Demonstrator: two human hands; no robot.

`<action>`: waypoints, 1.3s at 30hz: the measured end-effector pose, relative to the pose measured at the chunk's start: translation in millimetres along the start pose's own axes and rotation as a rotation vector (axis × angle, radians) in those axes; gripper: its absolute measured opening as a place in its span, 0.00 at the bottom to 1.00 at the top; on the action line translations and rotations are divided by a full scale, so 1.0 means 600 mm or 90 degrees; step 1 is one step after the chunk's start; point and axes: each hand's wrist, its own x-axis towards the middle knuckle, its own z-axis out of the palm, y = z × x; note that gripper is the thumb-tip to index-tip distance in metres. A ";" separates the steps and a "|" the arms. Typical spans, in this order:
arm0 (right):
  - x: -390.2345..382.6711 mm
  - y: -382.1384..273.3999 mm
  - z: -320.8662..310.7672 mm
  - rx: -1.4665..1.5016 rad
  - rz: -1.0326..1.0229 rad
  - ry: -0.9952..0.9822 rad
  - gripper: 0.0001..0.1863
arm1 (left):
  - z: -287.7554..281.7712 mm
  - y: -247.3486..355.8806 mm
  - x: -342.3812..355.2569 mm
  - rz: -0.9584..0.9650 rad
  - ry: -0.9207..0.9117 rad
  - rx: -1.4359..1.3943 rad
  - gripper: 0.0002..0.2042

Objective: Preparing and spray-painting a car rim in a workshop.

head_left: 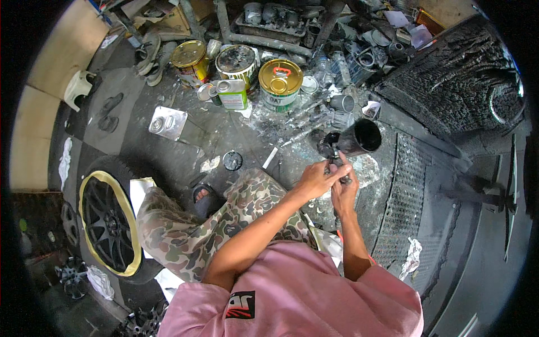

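Both of my hands meet in front of me, closed on a small dark, paint-stained tool that looks like a spray gun point(337, 163); my fingers cover much of it. My left hand point(315, 180) reaches across from the left and grips its upper part with the fingertips. Below it, my right hand point(345, 196) wraps round the lower part. Just beyond my fingertips stands a black open-topped cup point(361, 138), tilted in this view. Beside that cup is a smaller blackened round container point(327, 145). Whether the tool touches either one, I cannot tell.
Paint cans point(281, 84) and a green-white rectangular tin point(231, 95) stand ahead. A masked wheel point(110, 223) is at the left. A metal tin point(167, 123) and a round lid point(232, 160) are on the floor. A perforated mat point(401, 196) and crusted black panel point(455, 84) are right.
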 end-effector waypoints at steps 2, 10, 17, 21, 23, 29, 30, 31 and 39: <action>-0.007 0.003 -0.012 0.058 0.039 -0.001 0.24 | -0.007 0.027 -0.001 0.033 -0.031 0.236 0.53; -0.057 -0.020 -0.076 0.151 0.113 0.039 0.23 | 0.023 0.089 0.024 0.120 -0.156 0.411 0.53; -0.091 -0.019 -0.141 0.191 0.103 0.176 0.20 | 0.146 0.121 0.043 0.265 -0.227 0.536 0.42; -0.112 -0.010 -0.185 0.140 0.091 0.199 0.16 | 0.219 0.126 0.049 0.324 -0.266 0.584 0.38; -0.121 -0.005 -0.202 0.135 0.085 0.203 0.16 | 0.246 0.124 0.047 0.403 -0.251 0.624 0.36; -0.129 0.008 -0.241 0.118 0.058 0.224 0.16 | 0.295 0.130 0.039 0.422 -0.270 0.633 0.34; -0.129 0.010 -0.246 0.124 0.055 0.224 0.16 | 0.298 0.132 0.039 0.447 -0.259 0.638 0.35; -0.129 0.011 -0.250 0.099 0.005 0.237 0.15 | 0.299 0.133 0.040 0.440 -0.244 0.625 0.35; -0.117 0.020 -0.261 0.061 0.056 0.251 0.17 | 0.302 0.143 0.039 0.445 -0.218 0.583 0.36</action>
